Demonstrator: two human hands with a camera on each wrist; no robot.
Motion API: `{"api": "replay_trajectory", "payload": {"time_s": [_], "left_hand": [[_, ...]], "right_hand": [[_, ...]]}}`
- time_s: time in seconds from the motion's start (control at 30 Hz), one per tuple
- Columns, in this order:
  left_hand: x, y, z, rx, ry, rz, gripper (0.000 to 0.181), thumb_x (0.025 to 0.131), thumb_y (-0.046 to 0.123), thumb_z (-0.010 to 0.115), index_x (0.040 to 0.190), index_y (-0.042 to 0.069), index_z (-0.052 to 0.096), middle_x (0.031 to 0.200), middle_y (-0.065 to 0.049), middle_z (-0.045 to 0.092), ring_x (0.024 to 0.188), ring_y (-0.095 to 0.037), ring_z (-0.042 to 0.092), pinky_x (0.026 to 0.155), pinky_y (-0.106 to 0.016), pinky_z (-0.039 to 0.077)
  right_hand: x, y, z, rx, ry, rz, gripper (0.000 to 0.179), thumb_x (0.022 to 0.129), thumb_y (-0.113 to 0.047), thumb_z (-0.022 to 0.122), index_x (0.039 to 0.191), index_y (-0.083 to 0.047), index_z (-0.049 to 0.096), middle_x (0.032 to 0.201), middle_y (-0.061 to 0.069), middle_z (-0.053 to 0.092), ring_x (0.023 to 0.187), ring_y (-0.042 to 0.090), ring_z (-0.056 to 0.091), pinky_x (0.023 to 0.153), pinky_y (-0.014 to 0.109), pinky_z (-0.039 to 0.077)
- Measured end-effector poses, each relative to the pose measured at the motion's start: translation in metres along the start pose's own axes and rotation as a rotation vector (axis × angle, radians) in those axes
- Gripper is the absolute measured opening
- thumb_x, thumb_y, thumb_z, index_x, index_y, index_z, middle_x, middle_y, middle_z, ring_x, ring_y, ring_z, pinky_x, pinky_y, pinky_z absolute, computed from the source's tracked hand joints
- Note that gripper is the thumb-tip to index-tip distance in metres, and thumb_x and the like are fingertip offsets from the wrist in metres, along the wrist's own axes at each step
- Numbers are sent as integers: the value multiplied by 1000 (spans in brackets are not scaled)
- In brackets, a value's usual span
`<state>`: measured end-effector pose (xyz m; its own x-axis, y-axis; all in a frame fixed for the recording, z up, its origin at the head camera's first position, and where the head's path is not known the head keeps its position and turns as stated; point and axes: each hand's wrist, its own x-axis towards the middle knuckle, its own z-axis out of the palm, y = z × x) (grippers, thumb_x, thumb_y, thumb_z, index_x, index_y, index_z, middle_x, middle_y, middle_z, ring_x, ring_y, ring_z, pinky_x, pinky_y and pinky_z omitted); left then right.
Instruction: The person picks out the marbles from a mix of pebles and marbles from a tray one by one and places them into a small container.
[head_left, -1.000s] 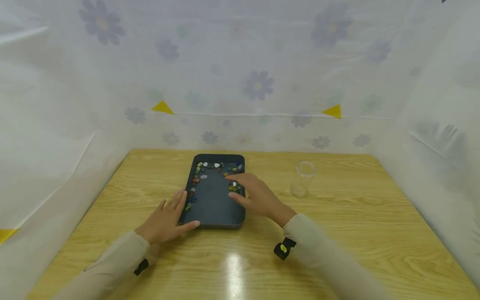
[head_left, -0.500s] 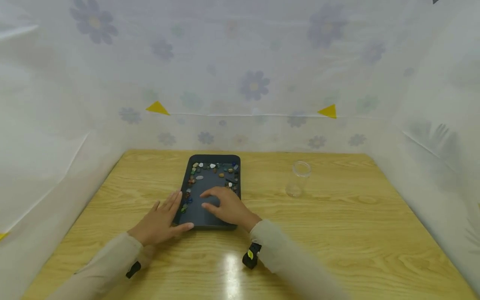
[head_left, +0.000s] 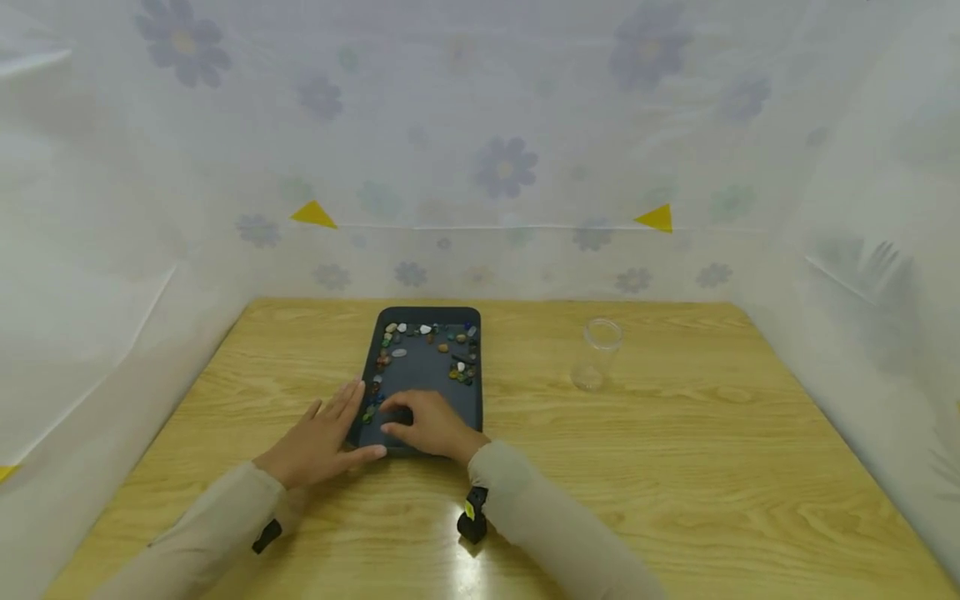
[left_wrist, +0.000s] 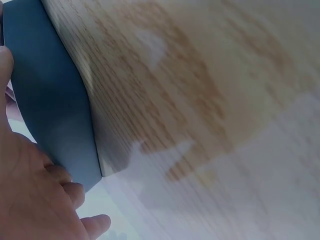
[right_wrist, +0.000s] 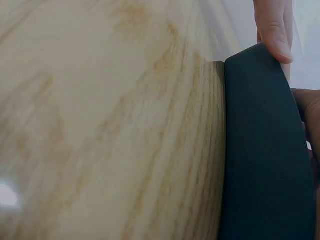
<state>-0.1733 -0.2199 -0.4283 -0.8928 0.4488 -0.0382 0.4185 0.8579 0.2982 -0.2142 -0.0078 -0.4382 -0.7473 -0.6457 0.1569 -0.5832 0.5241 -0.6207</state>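
Observation:
A dark rectangular tray [head_left: 423,379] lies on the wooden table, with small polished stones [head_left: 459,372] of many colours along its left, far and right sides. My left hand [head_left: 318,437] rests at the tray's near-left corner, fingers straight along the left side and thumb at the front edge. In the left wrist view, those fingers lie against the tray's outer wall [left_wrist: 55,90]. Over the tray's near part hovers my right hand [head_left: 431,423], thumb and forefinger apart, beside the blue and green stones [head_left: 368,417] at the left. Its other fingers are hidden.
A clear glass jar [head_left: 597,358] stands upright on the table [head_left: 675,433], right of the tray. White flower-printed sheeting [head_left: 480,150] encloses the back and sides of the table.
My right hand has moved from the stones on the tray's right side, leftward and nearer, to the stones at the near left. The left hand stays at its corner.

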Motion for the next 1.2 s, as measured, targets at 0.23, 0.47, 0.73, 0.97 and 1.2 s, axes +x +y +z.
{"api": "replay_trajectory", "payload": {"time_s": [0.23, 0.47, 0.73, 0.97, 1.2], "left_hand": [[1, 5, -1, 6, 1, 2, 99, 89, 65, 49, 151, -6, 15, 156, -23, 12, 142, -38, 17, 107, -67, 15], [-1, 5, -2, 14, 11, 4, 99, 89, 65, 49, 150, -6, 17, 156, -22, 14, 142, -38, 19, 107, -67, 15], [-3, 0, 2, 26, 32, 5, 98, 89, 64, 50, 150, -6, 18, 155, -23, 16, 141, -38, 22, 107, -67, 17], [-6, -1, 3, -8, 18, 4, 97, 90, 63, 51, 150, -6, 17, 156, -23, 15, 141, -38, 20, 107, -67, 17], [-6, -1, -2, -16, 14, 6, 96, 91, 62, 50, 151, -5, 16, 156, -23, 14, 141, -38, 20, 107, -68, 16]], "right_hand": [[7, 4, 4, 16, -18, 21, 31, 90, -24, 69, 119, -11, 66, 112, -3, 67, 99, 4, 61, 84, 17, 48], [15, 1, 8, -15, -31, 25, 31, 89, -22, 71, 118, -11, 67, 110, -2, 68, 98, 4, 62, 83, 17, 48], [29, 2, 23, -23, 10, 3, 28, 88, -23, 72, 113, -12, 68, 101, -4, 69, 90, 1, 61, 79, 14, 48], [32, -3, 27, -31, -13, 3, 24, 88, -22, 72, 110, -12, 70, 96, -5, 69, 85, 1, 61, 76, 13, 47], [33, -6, 25, -55, 14, 8, 20, 87, -21, 73, 105, -13, 72, 91, -7, 69, 81, 0, 59, 77, 14, 46]]}}
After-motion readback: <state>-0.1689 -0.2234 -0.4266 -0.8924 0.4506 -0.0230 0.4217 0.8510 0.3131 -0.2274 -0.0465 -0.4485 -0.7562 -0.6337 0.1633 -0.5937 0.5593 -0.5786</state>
